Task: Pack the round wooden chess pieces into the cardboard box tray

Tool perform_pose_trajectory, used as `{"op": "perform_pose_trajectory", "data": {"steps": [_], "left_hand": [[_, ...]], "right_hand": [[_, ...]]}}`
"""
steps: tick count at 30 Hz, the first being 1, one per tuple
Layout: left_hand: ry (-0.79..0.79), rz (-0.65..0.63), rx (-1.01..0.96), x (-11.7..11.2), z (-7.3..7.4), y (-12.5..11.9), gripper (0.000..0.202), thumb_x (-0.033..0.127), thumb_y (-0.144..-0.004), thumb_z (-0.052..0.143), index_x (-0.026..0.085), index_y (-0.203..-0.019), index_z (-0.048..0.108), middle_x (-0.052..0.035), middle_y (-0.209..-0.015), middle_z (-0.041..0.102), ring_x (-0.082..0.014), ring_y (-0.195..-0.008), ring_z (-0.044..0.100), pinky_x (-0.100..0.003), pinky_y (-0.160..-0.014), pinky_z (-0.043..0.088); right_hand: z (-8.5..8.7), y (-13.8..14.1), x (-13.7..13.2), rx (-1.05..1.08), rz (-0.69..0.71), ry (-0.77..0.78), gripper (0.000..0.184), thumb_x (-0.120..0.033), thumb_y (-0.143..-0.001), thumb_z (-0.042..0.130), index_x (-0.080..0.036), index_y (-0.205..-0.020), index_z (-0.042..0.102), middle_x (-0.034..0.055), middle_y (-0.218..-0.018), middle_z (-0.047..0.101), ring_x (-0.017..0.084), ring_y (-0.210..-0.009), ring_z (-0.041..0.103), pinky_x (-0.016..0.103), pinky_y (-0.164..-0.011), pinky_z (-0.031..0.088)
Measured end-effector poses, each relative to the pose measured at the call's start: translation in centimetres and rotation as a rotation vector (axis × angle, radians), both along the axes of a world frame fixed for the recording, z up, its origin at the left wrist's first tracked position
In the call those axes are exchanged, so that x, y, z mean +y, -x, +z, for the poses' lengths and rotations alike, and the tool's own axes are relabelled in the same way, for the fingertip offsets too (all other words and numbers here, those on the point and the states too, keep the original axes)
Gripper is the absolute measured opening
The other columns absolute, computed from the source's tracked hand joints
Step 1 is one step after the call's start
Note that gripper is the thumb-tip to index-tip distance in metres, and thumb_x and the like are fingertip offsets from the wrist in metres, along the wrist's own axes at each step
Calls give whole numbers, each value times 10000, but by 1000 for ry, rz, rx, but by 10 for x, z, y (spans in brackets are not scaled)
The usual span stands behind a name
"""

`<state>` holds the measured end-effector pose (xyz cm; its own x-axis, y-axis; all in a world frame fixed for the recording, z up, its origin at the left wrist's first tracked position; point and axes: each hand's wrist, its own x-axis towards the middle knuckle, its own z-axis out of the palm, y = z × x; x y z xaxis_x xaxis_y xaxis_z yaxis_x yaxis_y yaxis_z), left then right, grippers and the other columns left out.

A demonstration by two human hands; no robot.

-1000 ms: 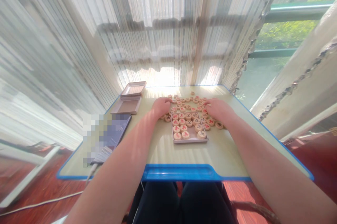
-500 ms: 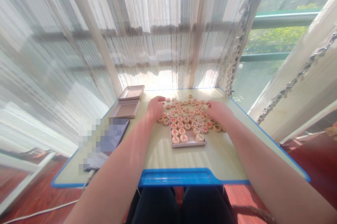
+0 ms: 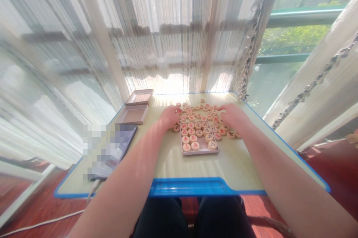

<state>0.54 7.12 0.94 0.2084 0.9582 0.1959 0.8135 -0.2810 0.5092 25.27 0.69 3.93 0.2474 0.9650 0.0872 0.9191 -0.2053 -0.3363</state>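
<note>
Round wooden Chinese chess pieces (image 3: pixel 198 116) with red and black characters lie loosely scattered across the table's middle. In front of them a shallow open box (image 3: pixel 200 153) holds several pieces in rows, with a bare gap near its front. My left hand (image 3: pixel 169 116) is at the left edge of the scatter, its thumb and fingertips closed around a Chinese chess piece at the far side. At the right edge is my right hand (image 3: pixel 235 116), palm down, fingers stretched and slightly bent beside the loose pieces. Nothing shows in its grasp, though the hand hides its underside.
Two shallow box parts (image 3: pixel 131 115) stand at the table's back left. A dark tablet (image 3: pixel 123 146), partly pixelated, lies at left with a white cable (image 3: pixel 93 189). The table (image 3: pixel 179 167) has a blue rim and front tray. Sheer curtains (image 3: pixel 173 44) hang behind.
My left hand has moved right and its fingertips have closed on a piece among the scatter. My right hand has shifted only slightly. The boxed pieces look unchanged.
</note>
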Motion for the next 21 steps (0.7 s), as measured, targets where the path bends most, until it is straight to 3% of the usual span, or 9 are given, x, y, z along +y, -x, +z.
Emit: {"op": "perform_pose_trajectory", "data": {"steps": [5,13,16,21], "left_hand": [[-70,-55,101,-1,0,0,293,208,-803,474,184,-983,703,-65,-1094,669,-212,-991,609,-289,-924,451],[-96,-16,96,2,-3,-1,272,228,-804,484,205,-955,709,-46,-1056,676,-193,-950,614,-277,-920,455],[-118,-34,84,2,-3,-2,260,241,-799,495,207,-943,709,-50,-1055,672,-204,-972,609,-285,-933,451],[-184,-52,45,-1,-2,-5,263,225,-794,476,213,-913,710,-58,-1084,649,-223,-1074,570,-305,-993,415]], "right_hand": [[-2,-1,1,1,4,54,449,-123,-706,485,-232,-1106,657,88,-1192,620,220,-925,625,304,-740,465],[1,-23,11,6,-32,50,363,-106,-726,523,-208,-1030,691,71,-905,715,186,-796,650,258,-679,468],[6,-30,10,6,-64,152,382,-105,-715,533,-186,-1059,678,69,-783,713,177,-677,648,265,-627,473],[21,-24,-4,-56,-10,329,265,-239,-761,522,-153,-928,710,84,-709,702,193,-611,632,294,-568,470]]}}
